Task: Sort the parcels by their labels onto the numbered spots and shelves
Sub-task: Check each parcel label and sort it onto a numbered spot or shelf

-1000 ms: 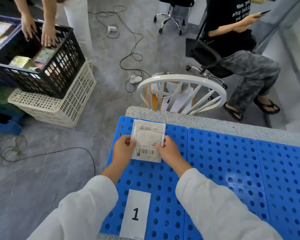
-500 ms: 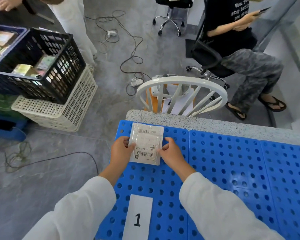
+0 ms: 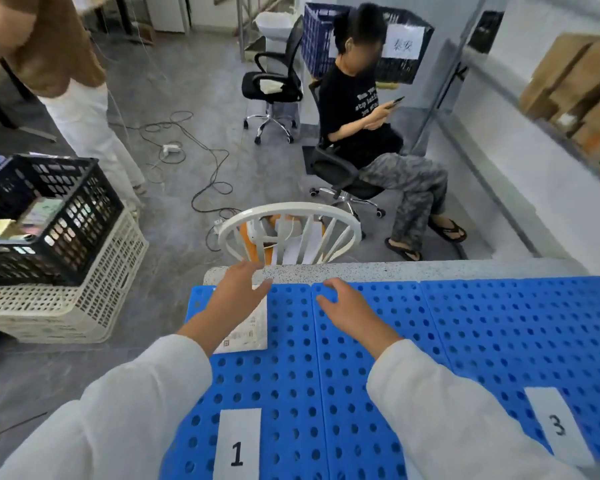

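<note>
A flat white parcel (image 3: 248,332) with a barcode label lies on the blue perforated mat (image 3: 482,327), above the paper marked 1 (image 3: 238,445). My left hand (image 3: 238,292) hovers over the parcel's upper part with fingers spread and straight, hiding much of it. My right hand (image 3: 347,308) is to the right of the parcel, fingers relaxed over the mat, holding nothing. A paper marked 3 (image 3: 556,426) lies at the mat's right front.
A black crate (image 3: 45,220) with parcels sits on a cream crate (image 3: 63,303) at the left. A white chair back (image 3: 290,232) stands past the speckled counter edge (image 3: 395,270). A seated person (image 3: 374,143), a standing person (image 3: 66,81) and floor cables (image 3: 201,157) lie beyond.
Both hands have let go of the parcel, which now lies flat on the mat. The hands opened and lifted apart. The view tilted up, showing more of the room.
</note>
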`<act>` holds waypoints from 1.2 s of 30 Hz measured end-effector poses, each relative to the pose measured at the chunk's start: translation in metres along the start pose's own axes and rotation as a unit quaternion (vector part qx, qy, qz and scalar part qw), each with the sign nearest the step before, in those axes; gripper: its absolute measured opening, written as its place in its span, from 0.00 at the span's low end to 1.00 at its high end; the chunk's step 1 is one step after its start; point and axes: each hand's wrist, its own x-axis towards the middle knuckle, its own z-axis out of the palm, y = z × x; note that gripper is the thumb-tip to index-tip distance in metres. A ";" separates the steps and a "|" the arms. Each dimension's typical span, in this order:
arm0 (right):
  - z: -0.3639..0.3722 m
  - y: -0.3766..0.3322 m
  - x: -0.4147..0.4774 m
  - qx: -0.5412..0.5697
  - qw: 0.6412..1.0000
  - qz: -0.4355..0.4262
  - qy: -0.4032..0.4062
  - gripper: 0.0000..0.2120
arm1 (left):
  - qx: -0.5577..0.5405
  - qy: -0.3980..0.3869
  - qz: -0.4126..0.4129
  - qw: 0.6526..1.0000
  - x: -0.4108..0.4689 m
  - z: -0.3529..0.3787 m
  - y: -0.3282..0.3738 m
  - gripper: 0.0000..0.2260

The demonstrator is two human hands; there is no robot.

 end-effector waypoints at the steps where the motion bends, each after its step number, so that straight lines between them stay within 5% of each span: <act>1: -0.018 0.002 -0.012 -0.007 1.000 -0.005 0.018 0.23 | 0.019 -0.012 0.035 0.999 0.000 0.001 0.022 0.20; 10: -0.197 0.094 -0.173 -0.044 0.971 0.045 0.229 0.24 | 0.085 -0.061 0.311 0.945 -0.039 0.057 0.252 0.22; 22: -0.313 0.243 -0.448 -0.040 0.883 0.220 0.412 0.25 | 0.144 -0.112 0.618 0.765 -0.229 0.210 0.515 0.24; 36: -0.339 0.333 -0.566 -0.002 0.831 0.274 0.484 0.22 | 0.115 -0.160 0.669 0.717 -0.333 0.338 0.628 0.21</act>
